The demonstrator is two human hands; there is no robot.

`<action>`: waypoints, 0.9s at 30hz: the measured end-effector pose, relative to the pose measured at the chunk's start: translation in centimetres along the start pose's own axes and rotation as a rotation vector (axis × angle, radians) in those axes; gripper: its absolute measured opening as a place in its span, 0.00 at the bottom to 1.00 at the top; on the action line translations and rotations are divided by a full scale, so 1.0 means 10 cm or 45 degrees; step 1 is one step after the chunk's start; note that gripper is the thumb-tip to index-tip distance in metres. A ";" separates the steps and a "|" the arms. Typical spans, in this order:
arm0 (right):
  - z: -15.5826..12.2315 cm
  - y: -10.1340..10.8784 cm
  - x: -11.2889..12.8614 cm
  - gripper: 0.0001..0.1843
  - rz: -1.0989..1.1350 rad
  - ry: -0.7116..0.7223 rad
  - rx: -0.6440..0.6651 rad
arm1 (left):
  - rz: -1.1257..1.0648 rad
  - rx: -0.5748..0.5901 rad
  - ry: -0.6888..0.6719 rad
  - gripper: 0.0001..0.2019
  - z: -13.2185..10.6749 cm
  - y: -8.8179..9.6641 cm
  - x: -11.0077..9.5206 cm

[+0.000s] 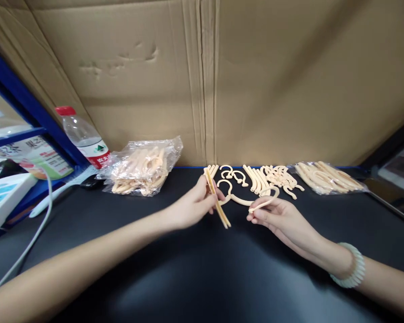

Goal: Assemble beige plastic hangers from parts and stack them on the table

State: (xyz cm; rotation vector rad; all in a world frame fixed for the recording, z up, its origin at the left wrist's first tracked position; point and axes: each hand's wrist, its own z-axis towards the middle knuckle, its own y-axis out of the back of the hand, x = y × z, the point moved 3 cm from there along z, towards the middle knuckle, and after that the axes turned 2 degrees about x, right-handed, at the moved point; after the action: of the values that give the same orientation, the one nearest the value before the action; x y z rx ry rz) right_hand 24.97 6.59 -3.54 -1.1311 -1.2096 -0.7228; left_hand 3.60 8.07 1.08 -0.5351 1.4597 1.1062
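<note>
My left hand (200,204) is closed around a pair of long cream plastic hanger arms (222,216), which lie side by side and slant down toward me. Between thumb and fingers, my right hand (279,217) pinches a curved cream hanger hook (272,197). Just behind both hands, an opened-out hanger (241,200) with its hook rests on the black table, partly hidden by my left fingers. Farther back are a few loose hooks (239,177), a row of loose hanger arms (256,179) and a heap of hooks (279,176).
Plastic bags of cream parts lie at the back left (141,166) and back right (326,177). A red-capped bottle (84,137) stands by the blue frame (37,121). A white cable (42,229) crosses the left side. Cardboard (289,80) walls the back.
</note>
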 end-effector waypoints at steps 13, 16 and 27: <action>-0.07 -0.06 -0.02 0.10 0.043 -0.116 0.264 | -0.029 -0.313 -0.331 0.07 -0.36 -0.42 0.16; -0.07 -0.06 -0.01 0.11 0.021 -0.128 0.296 | 0.047 -0.301 -0.386 0.07 -0.38 -0.44 0.16; -0.07 -0.08 0.00 0.12 -0.017 -0.135 0.313 | 0.298 -0.378 -0.402 0.06 -0.42 -0.43 0.18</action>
State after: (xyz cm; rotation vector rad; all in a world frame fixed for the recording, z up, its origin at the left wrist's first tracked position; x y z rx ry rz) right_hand 24.46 5.63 -3.26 -0.9667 -1.3563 -0.5122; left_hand 4.63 2.99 -2.53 -0.3772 1.1075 1.5332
